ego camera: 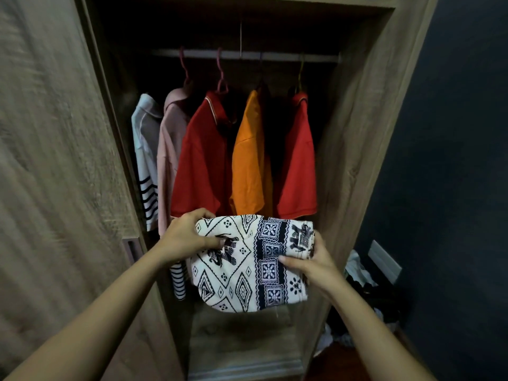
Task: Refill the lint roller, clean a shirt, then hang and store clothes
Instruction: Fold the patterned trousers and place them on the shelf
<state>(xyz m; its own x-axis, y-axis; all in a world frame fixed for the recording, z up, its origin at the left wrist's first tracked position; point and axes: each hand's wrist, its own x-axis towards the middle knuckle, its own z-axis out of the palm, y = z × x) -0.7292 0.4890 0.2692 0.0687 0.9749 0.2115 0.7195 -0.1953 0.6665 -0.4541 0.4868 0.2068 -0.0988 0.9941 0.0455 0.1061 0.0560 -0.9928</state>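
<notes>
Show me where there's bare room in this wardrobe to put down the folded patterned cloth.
The bare wooden shelf below the folded cloth and hanging shirts, between the wardrobe's side walls, looks free. The rail is crowded with five shirts, and right of the wardrobe lies a heap of clothes.

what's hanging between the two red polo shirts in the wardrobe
A single orange short-sleeved shirt hangs between the left red polo shirt and the right red polo shirt. The head view shows this.

Both hands, left hand and right hand, grip a folded patterned cloth before hanging shirts in the wardrobe.
</notes>
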